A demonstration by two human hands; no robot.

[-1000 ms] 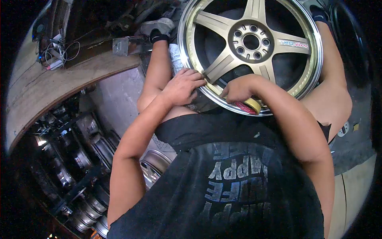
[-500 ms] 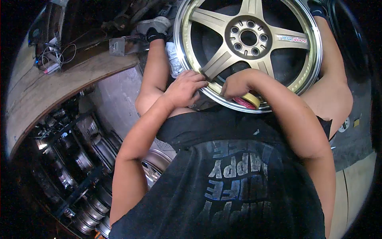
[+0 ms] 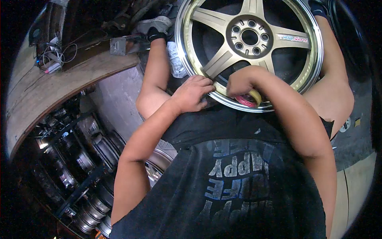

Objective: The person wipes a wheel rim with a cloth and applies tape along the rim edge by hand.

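Note:
A gold five-spoke alloy wheel rim (image 3: pixel 217 65) with a polished silver lip lies across my legs. Pale yellow masking tape (image 3: pixel 197 67) appears to run around the inside of that lip. My left hand (image 3: pixel 195 93) grips the lower left edge of the wheel, fingertips on the lip and thumb below. Just right of it, my right hand (image 3: pixel 240 81) is curled closed over the lower part of the wheel. A roll of yellow tape (image 3: pixel 254 97) with a pink-red core hangs at its palm; the fingers are partly hidden and blurred.
Several metal rims (image 3: pixel 85 215) are stacked at the lower left, below a curved wooden board (image 3: pixel 79 85). White cables with a small device (image 3: pixel 51 61) lie at the upper left. A white crumpled cloth (image 3: pixel 175 59) sits beside my left leg.
My right hand has lifted slightly up and right along the lip, and the tape roll has tilted. My left hand has slid a little right along the rim edge.

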